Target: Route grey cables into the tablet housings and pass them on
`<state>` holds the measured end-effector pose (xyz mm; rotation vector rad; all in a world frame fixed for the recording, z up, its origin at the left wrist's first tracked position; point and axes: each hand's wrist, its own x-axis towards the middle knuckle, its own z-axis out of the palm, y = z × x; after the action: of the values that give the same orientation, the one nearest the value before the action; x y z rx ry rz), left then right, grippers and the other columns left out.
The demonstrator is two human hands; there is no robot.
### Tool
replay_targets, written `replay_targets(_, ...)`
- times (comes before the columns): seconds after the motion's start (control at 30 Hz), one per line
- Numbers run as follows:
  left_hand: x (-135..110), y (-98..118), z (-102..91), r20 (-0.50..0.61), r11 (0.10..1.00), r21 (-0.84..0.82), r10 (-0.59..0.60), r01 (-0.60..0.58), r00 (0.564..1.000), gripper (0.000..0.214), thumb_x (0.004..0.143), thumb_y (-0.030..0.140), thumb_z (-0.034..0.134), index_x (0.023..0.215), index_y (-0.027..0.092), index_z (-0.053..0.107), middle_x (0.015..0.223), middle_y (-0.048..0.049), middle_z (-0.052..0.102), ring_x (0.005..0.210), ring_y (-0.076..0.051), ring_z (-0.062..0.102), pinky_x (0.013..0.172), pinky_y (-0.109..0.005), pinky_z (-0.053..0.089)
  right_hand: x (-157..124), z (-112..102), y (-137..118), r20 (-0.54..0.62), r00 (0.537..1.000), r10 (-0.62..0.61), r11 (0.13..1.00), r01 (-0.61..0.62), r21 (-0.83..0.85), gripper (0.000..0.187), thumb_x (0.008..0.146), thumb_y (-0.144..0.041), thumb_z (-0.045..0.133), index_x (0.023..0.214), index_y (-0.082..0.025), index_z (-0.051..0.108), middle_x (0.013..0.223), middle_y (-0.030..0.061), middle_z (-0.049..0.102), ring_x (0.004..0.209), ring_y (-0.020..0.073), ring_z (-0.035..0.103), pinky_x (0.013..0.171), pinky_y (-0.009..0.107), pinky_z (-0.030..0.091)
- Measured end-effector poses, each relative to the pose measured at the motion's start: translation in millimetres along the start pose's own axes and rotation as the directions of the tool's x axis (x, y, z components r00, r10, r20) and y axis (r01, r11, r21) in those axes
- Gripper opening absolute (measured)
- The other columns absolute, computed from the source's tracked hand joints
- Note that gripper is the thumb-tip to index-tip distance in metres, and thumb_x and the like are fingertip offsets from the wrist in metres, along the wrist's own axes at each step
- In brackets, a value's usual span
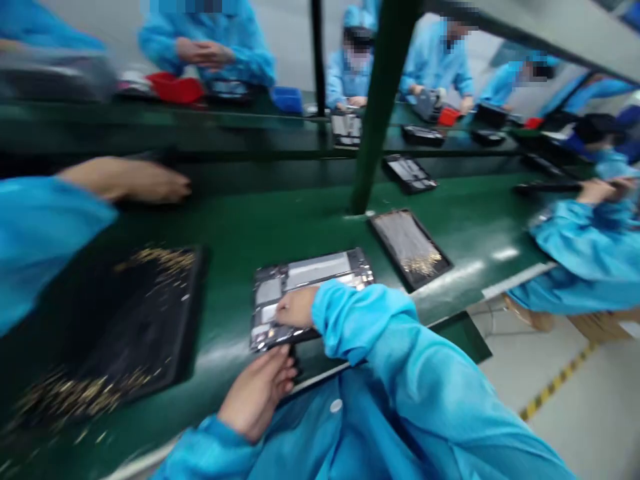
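Observation:
An opened tablet-like device [320, 273], silvery inside with a dark frame, lies on the green bench in front of me. My left hand [257, 393] curls its fingers round the device's near edge. My right hand [296, 308] rests on the device's left half, its fingers bent and pressed together. Whether they pinch anything is hidden. Both my sleeves are blue.
A black tray [150, 333] with several small gold screws sits to the left, and a smaller one [400, 233] to the right. A green post [380, 113] rises behind the device. A co-worker's hand [135, 181] reaches in at left. More people and devices line the far belt [250, 127].

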<state>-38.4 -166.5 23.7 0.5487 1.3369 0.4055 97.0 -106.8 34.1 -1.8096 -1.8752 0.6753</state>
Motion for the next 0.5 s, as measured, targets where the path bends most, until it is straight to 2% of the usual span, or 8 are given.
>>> replay_targets(0.07, 1.6, 4.7, -0.7, -0.033, 1.0, 0.014, -0.025, 0.026, 0.999, 0.007, 0.077, 0.019, 0.054, 0.084, 0.015, 0.053, 0.064, 0.0, 0.056, 0.051, -0.009, 0.054, 0.044, -0.017, 0.043, 0.7, -10.0, 5.8, 0.059, 0.992, 0.11, 0.992, -0.114, 0.063, 0.018, 0.063, -0.03, 0.061, 0.046, -0.026, 0.059, 0.037, -0.0105, 0.053, 0.041, 0.0099, 0.055, 0.042, 0.017, 0.042)
replay_targets(0.13, 2.2, 8.8, -0.7, -0.038, 0.998, 0.007, -0.06, 0.06, 0.997, 0.013, 0.083, 0.025, 0.046, 0.084, 0.014, 0.054, 0.064, -0.0014, 0.057, 0.053, -0.01, 0.055, 0.046, -0.019, 0.045, -10.5, -30.3, 25.8, -0.003, 0.969, 0.247, 0.964, -0.246, 0.099, 0.022, 0.073, -0.035, 0.052, 0.055, -0.028, 0.063, 0.046, -0.0103, 0.059, 0.048, 0.0096, 0.058, 0.047, 0.017, 0.044)
replay_targets(0.17, 1.8, 10.2, -0.5, -0.038, 0.997, 0.0, -0.075, 0.075, 0.996, 0.018, 0.084, 0.028, 0.042, 0.083, 0.014, 0.054, 0.063, -0.0021, 0.057, 0.053, -0.01, 0.056, 0.046, -0.019, 0.046, -22.0, -44.2, 40.7, -0.072, 0.943, 0.326, 0.943, -0.318, 0.095, 0.025, 0.077, -0.037, 0.047, 0.063, -0.028, 0.065, 0.053, -0.0087, 0.063, 0.052, 0.0095, 0.06, 0.05, 0.018, 0.046)
replay_targets(0.23, 0.2, 12.2, 0.0, -0.041, 0.996, -0.009, -0.093, 0.092, 0.995, 0.024, 0.086, 0.03, 0.037, 0.083, 0.014, 0.054, 0.063, -0.003, 0.057, 0.055, -0.011, 0.057, 0.048, -0.02, 0.049, -54.7, -76.7, 77.0, -0.222, 0.843, 0.49, 0.87, -0.487, 0.075, 0.031, 0.084, -0.035, 0.036, 0.081, -0.026, 0.066, 0.069, -0.0027, 0.067, 0.063, 0.0111, 0.063, 0.059, 0.021, 0.047)
replay_targets(0.33, -1.1, 14.6, 0.8, -0.04, 0.993, -0.006, -0.115, 0.115, 0.993, 0.022, 0.085, 0.029, 0.039, 0.079, 0.013, 0.054, 0.063, -0.0035, 0.057, 0.055, -0.012, 0.057, 0.049, -0.021, 0.05, -111.0, -121.0, 132.7, -0.438, 0.612, 0.659, 0.699, -0.712, 0.057, 0.036, 0.087, -0.032, 0.031, 0.105, -0.017, 0.059, 0.099, 0.0107, 0.063, 0.094, 0.0185, 0.059, 0.081, 0.032, 0.043)
replay_targets(0.37, -0.8, 15.2, 1.0, -0.038, 0.992, -0.005, -0.126, 0.126, 0.991, 0.02, 0.085, 0.028, 0.041, 0.078, 0.013, 0.054, 0.063, -0.0035, 0.057, 0.055, -0.012, 0.057, 0.049, -0.022, 0.05, -127.1, -130.0, 147.4, -0.471, 0.559, 0.682, 0.655, -0.754, 0.054, 0.035, 0.086, -0.033, 0.035, 0.107, -0.016, 0.058, 0.104, 0.0129, 0.061, 0.099, 0.0201, 0.056, 0.085, 0.033, 0.041)
replay_targets(0.43, 0.7, 16.1, 1.0, -0.031, 0.99, 0.0, -0.144, 0.144, 0.989, 0.018, 0.083, 0.026, 0.043, 0.077, 0.014, 0.054, 0.062, -0.0034, 0.056, 0.056, -0.013, 0.057, 0.05, -0.022, 0.051, -149.3, -136.2, 167.8, -0.489, 0.503, 0.713, 0.597, -0.801, 0.047, 0.034, 0.079, -0.036, 0.049, 0.104, -0.015, 0.06, 0.111, 0.0142, 0.057, 0.106, 0.0226, 0.051, 0.091, 0.034, 0.037)
replay_targets(0.5, 2.2, 16.3, 0.9, -0.029, 0.989, 0.004, -0.145, 0.145, 0.989, 0.016, 0.083, 0.025, 0.044, 0.078, 0.014, 0.054, 0.063, -0.0032, 0.056, 0.056, -0.013, 0.057, 0.051, -0.023, 0.051, -156.4, -130.0, 177.5, -0.484, 0.479, 0.732, 0.567, -0.822, 0.043, 0.032, 0.077, -0.037, 0.053, 0.1, -0.017, 0.063, 0.113, 0.0126, 0.056, 0.112, 0.0225, 0.046, 0.094, 0.032, 0.034)
